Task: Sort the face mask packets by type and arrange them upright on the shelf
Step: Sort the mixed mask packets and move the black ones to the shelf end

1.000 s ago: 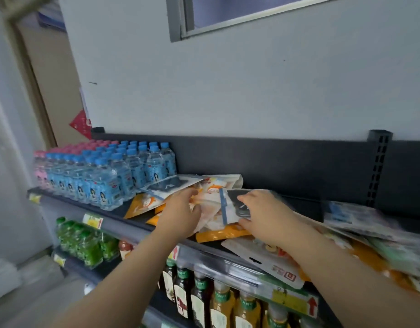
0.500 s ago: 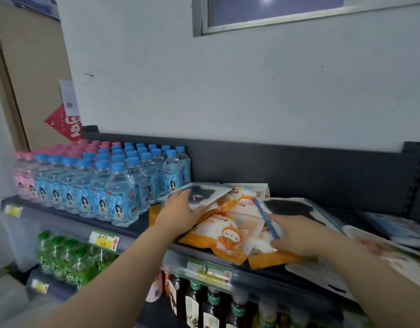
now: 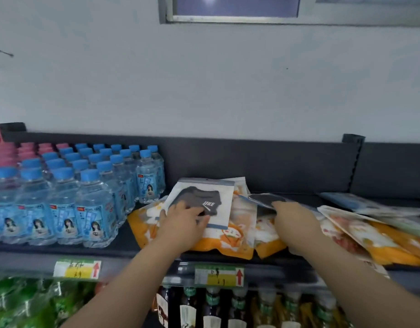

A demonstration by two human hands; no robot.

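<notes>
A white packet with a dark grey mask [image 3: 205,201] lies flat on top of a pile of orange cartoon mask packets [image 3: 218,242] on the dark shelf [image 3: 123,242]. My left hand [image 3: 183,223] presses on the lower left corner of that white packet, fingers spread over it. My right hand [image 3: 293,218] grips the edge of a second dark-mask packet [image 3: 266,200] just right of the pile. More packets, pale and orange [image 3: 360,235], lie flat and overlapping toward the right end.
Rows of blue-capped water bottles [image 3: 90,197] stand left of the pile, pink-capped ones [image 3: 26,150] behind. The shelf's dark back panel [image 3: 263,164] rises behind the packets. Price tags [image 3: 218,275] line the front rail; bottled drinks [image 3: 213,308] fill the shelf below.
The view swung right and closer. My left hand has drawn the white dark-mask packet onto the top of the orange pile; my right hand now holds the second dark-mask packet by its edge.
</notes>
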